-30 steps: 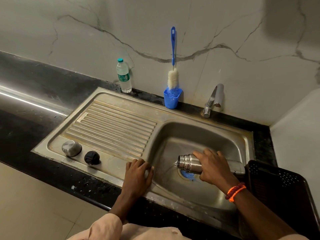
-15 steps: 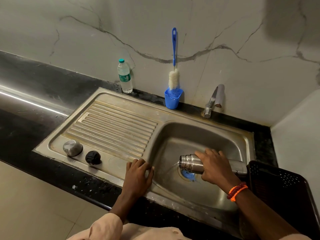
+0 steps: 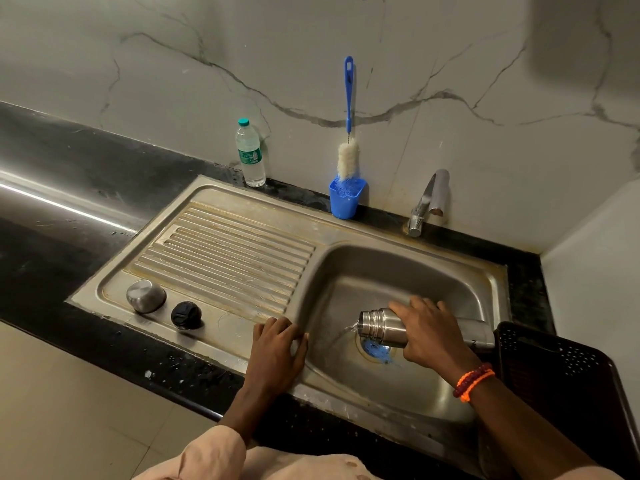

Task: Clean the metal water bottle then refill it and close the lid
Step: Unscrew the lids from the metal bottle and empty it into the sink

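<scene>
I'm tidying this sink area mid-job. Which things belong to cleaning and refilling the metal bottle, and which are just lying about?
Belongs to the job:
metal bottle, held by the right hand
steel cap
black stopper
bottle brush
tap
sink

Likely just lying about:
plastic water bottle
black crate

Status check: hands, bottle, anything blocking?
Right hand grips metal bottle, tipped sideways over basin, thin stream running from its mouth. Left hand rests on sink edge. Cap and steel cup on drainboard. Nothing blocking.
</scene>
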